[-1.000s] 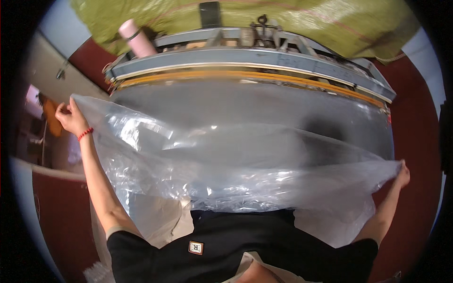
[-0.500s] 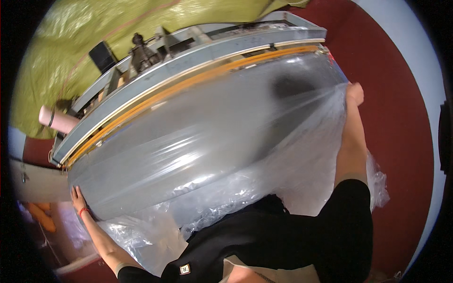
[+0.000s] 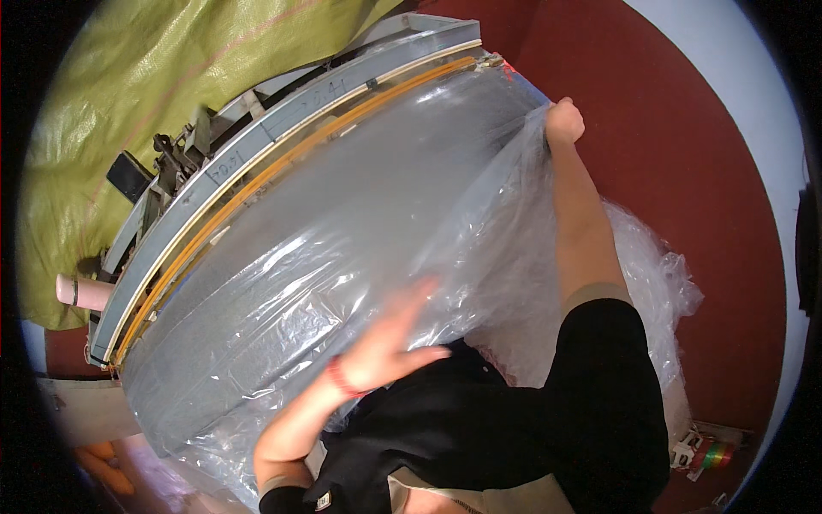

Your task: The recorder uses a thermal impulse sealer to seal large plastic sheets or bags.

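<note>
A wide sheet of clear plastic film (image 3: 317, 317) lies across a grey tabletop, wrinkled and shiny, and spills over the near side in loose folds. At the far right corner my right hand (image 3: 565, 122) is a fist closed on the film's edge, drawing it into creases. My left hand (image 3: 390, 343), with a red bracelet at the wrist, hovers over the near middle of the film. Its thumb and fingers are spread and partly blurred, with nothing in them. Whether its fingertips touch the film I cannot tell.
A long grey metal frame with an orange strip (image 3: 317, 141) runs along the far side. On it sit metal clamps and a dark phone-like slab (image 3: 130, 176). A pink bottle (image 3: 84, 293) lies at the left. Yellow-green woven sheeting (image 3: 171, 103) and a red floor (image 3: 702, 171) surround it.
My left hand has left the film's far left corner and swung right to the near middle. The film is slacker and more wrinkled. My right hand still grips its edge; the view has turned.
</note>
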Demonstrator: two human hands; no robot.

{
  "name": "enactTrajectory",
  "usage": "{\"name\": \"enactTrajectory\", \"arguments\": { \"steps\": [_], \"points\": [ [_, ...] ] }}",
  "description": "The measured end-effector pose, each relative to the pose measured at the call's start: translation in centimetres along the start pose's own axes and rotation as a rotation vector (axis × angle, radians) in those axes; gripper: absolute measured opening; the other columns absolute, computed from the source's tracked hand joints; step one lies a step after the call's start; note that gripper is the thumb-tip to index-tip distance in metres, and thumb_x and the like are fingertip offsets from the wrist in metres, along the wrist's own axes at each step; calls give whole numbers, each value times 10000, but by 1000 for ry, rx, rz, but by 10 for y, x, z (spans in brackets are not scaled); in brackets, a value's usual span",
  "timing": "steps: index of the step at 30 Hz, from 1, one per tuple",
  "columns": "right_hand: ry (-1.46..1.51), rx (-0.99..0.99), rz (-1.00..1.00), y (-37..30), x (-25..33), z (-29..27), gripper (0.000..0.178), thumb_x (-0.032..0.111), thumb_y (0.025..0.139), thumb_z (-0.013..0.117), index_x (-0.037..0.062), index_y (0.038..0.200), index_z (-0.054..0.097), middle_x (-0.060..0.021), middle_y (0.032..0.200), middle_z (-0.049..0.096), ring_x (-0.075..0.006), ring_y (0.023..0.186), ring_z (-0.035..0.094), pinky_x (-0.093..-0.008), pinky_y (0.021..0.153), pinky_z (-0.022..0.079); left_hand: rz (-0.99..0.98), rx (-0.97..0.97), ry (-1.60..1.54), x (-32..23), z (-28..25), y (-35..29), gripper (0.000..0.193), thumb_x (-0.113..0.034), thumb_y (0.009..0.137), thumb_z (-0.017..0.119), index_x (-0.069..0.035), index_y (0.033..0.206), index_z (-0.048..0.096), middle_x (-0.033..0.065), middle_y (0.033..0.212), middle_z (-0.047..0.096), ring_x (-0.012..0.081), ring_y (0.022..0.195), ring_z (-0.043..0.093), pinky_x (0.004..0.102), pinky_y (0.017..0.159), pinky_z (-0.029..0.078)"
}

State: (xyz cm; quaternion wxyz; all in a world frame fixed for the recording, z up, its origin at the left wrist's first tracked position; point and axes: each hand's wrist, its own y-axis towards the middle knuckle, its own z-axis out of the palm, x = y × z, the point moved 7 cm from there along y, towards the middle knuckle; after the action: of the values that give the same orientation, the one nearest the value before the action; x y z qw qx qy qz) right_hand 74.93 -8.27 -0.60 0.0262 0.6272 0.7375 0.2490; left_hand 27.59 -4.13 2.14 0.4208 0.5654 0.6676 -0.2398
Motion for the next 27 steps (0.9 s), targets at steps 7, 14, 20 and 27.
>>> {"name": "enactTrajectory", "arguments": {
  "steps": [7, 14, 20, 27],
  "points": [
    [-13, 21, -45, -5, 4, -6, 266, 291, 779, 509, 49, 878, 562, -144, 861, 611, -295, 820, 594, -397, 694, 471, -265, 426, -842, 16, -3, -13, 276, -133, 720, 642, 24, 938, 580, 99, 758, 598, 125, 641, 571, 260, 517, 434],
    [-40, 62, -37, -6, 0, -14, 322, 362, 779, 509, 92, 945, 562, -141, 933, 595, -313, 891, 568, -430, 719, 456, 353, -1173, -1140, 69, -235, -227, 520, -223, 791, 539, -122, 1260, 338, 71, 1066, 519, 179, 927, 489, 387, 843, 372],
    [-15, 60, -79, -9, 7, -6, 303, 338, 807, 466, 101, 976, 547, -143, 961, 584, -331, 898, 555, -437, 729, 437, -152, -975, -1311, 76, -117, -219, 641, -407, 715, 614, -93, 1217, 367, 103, 1168, 441, 184, 983, 472, 345, 865, 384],
    [-43, 101, -65, -3, -7, -2, 330, 358, 813, 454, 109, 1012, 534, -127, 1004, 573, -330, 930, 541, -442, 738, 438, 138, -1260, -1116, 31, -193, -274, 421, -177, 833, 508, -69, 1218, 378, -24, 755, 487, 30, 539, 397, 175, 514, 385]
  ]
}}
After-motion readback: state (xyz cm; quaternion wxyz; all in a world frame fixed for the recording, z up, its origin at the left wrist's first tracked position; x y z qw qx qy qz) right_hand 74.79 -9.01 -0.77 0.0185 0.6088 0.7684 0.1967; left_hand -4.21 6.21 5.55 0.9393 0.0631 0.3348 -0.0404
